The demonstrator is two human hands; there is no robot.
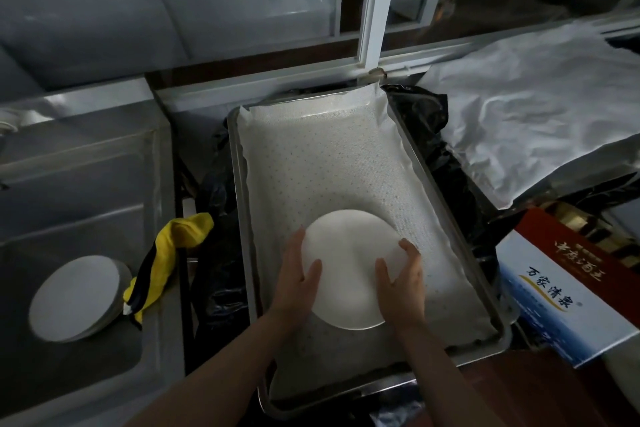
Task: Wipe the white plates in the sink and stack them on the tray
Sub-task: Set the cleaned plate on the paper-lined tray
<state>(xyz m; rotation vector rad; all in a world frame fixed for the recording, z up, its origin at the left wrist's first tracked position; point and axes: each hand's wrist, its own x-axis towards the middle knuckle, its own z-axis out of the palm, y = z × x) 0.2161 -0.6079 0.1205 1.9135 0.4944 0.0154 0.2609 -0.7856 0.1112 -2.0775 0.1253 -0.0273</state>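
Both hands (298,276) (403,279) hold plate (349,263) over tray (239,184).

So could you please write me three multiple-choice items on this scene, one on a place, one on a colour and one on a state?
1. Where is the plate that both hands hold?
A. over the lined tray
B. in the sink
C. on the box

2. What colours is the cloth on the sink's edge?
A. red and white
B. yellow and black
C. all blue

3. What is left in the sink?
A. nothing
B. one cup
C. a stack of white plates

Key:
1 A: the left hand and right hand grip the plate above the tray.
2 B: the cloth shows yellow and black.
3 C: the stack lies in the sink.
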